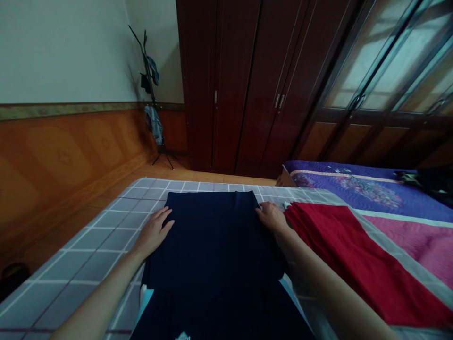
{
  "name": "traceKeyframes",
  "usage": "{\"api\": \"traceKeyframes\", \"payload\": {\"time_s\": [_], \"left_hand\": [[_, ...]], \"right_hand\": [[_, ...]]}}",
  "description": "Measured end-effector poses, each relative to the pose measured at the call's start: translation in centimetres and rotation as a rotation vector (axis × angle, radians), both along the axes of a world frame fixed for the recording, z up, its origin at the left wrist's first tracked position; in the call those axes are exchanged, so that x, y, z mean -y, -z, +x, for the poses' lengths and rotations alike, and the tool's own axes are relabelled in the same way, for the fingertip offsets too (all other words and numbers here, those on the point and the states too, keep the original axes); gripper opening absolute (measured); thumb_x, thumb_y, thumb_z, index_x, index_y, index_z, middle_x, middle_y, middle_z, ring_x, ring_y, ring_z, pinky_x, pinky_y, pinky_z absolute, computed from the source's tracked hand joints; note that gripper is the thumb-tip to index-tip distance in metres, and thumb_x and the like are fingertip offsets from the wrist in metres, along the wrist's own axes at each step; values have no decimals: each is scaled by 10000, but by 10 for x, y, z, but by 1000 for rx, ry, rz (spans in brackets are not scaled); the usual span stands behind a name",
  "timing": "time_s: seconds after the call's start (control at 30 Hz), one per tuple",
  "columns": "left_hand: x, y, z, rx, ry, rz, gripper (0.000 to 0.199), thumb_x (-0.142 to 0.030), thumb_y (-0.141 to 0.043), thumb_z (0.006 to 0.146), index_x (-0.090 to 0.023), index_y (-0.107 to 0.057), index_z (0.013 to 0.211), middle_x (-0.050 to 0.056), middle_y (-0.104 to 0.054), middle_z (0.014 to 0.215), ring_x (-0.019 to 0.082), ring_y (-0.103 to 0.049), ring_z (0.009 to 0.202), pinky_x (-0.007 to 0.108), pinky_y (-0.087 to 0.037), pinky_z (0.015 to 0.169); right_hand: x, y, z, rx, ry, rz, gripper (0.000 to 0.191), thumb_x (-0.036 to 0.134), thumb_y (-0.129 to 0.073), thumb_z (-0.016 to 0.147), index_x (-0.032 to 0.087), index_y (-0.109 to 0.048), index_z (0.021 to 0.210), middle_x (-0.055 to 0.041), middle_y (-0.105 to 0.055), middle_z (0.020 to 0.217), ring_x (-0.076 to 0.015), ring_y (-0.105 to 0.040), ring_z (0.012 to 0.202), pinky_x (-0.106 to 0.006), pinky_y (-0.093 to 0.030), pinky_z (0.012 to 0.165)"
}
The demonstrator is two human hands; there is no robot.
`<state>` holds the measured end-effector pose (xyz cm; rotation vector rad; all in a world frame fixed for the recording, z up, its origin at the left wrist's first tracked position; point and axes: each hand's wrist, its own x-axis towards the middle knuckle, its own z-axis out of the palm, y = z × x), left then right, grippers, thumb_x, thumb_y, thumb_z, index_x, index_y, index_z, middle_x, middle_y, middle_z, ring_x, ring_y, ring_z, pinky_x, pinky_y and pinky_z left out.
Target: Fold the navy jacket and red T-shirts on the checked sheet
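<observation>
"Where does this view sit?"

"On the person's head, facing forward and down."

"How near?"

"Close above the left hand (153,233) and right hand (272,218), with the wardrobe (247,85) farther off ahead."

Navy cloth (222,316) beyond the bottom edge

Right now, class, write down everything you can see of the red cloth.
The red cloth is a long, soft-looking fabric folded in layers, with stacked edges showing at its far end near a small white patch. It lies flat on grey checked bedding, beside the right hand, whose forearm hides part of its near edge.
</observation>
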<state>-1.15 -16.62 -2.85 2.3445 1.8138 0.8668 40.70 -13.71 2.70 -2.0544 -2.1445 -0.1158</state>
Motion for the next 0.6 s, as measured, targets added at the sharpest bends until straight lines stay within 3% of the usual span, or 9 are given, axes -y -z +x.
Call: {"api": "traceKeyframes", "payload": {"time_s": [0.13, 0.23, 0.43, 0.6], "left_hand": [[-4, 2, -3, 8, -37, -9, 502, -484, -418, 883, -142, -572, 1217, 124, -524, 1328, 259, -475, 1238, 420, -355, 1068], [-14, -5, -6, -59, -59, -47, 498, -479, -441, 861, -141, -582, 1199, 122, -570, 1264, 274, -512, 1187, 422, -379, 1038], [-69, -26, -7, -90, -192, -134, 559, -391, -475, 820, -124, -475, 1312, 132, -540, 1247, 266, -542, 1123, 364, -432, 947], [-108, -25, -1, -34, -235, -162, 465, -378, -527, 797, -217, -555, 1232, 82, -553, 1229, 253, -557, 1095, 342, -432, 911]], "right_hand": [[-39, 20, -5, -70, 55, 91, 337, 356, -496, 889, 118, -648, 1072, -139, -643, 1072, -247, -550, 1057, -315, -351, 928], [-66, 27, 2, -122, 97, 142, 314, 343, -522, 866, 129, -668, 1044, -120, -647, 1062, -235, -547, 1043, -304, -354, 917], [-95, 30, 16, -202, 147, 189, 212, 319, -557, 810, 185, -715, 854, -74, -657, 992, -228, -556, 974, -303, -389, 832], [-101, 38, 20, -235, 141, 214, 167, 299, -573, 794, 197, -706, 793, -52, -662, 993, -212, -560, 949, -289, -380, 827]]}}
